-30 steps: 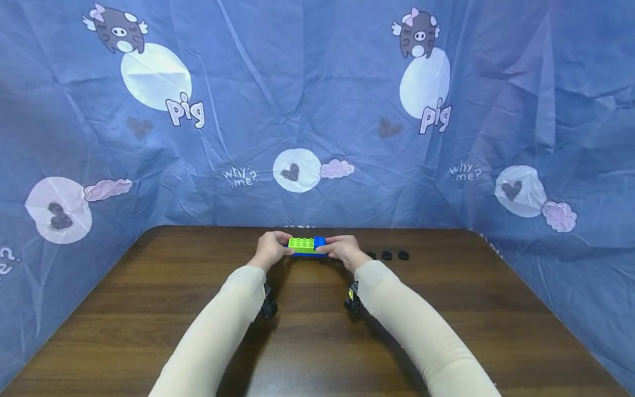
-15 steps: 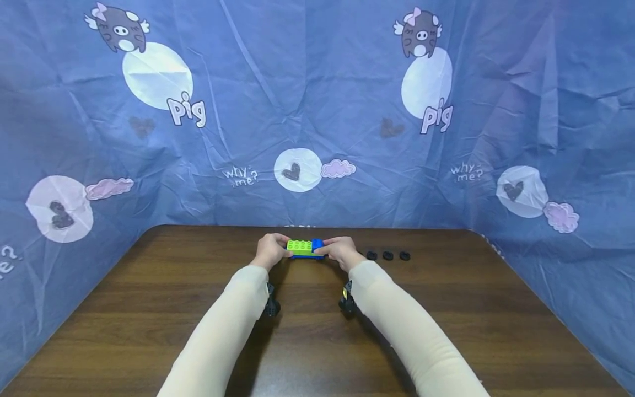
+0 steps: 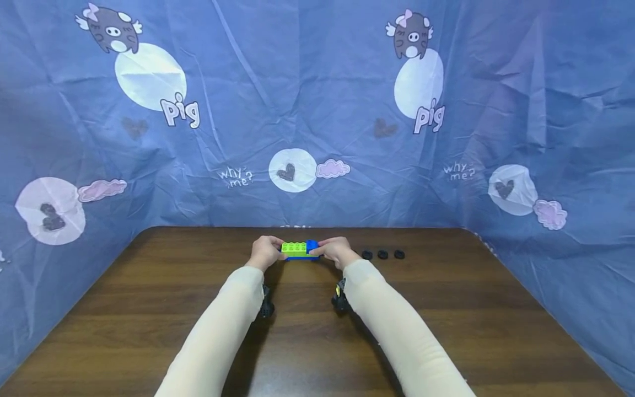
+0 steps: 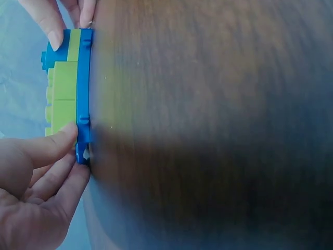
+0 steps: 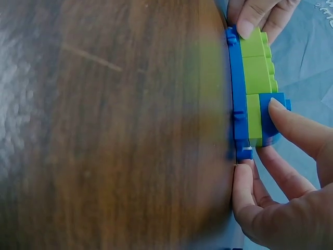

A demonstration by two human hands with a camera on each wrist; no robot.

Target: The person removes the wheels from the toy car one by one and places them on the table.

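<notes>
Low over the far middle of the table, a toy brick vehicle (image 3: 294, 248) is held level between both hands. Its long blue base (image 4: 83, 88) has small side pegs. Lime green bricks (image 5: 257, 73) are stacked on the base, and a blue brick (image 5: 269, 112) tops the right end. My left hand (image 3: 265, 252) pinches the left end, thumb on the green brick's side and fingers at the base. With thumb on the blue brick and fingers at the end, my right hand (image 3: 337, 251) grips the other end. Whether the base touches the table is hard to tell.
Three small black wheels (image 3: 383, 254) lie in a row on the brown wooden table (image 3: 317, 336), right of my right hand. A blue printed cloth (image 3: 297, 110) hangs behind the table and along its sides. Each wrist carries a black camera.
Both hands have brought the brick vehicle slightly down and to the left. A wheel that my right hand partly hid now shows fully. The head view has shifted a little.
</notes>
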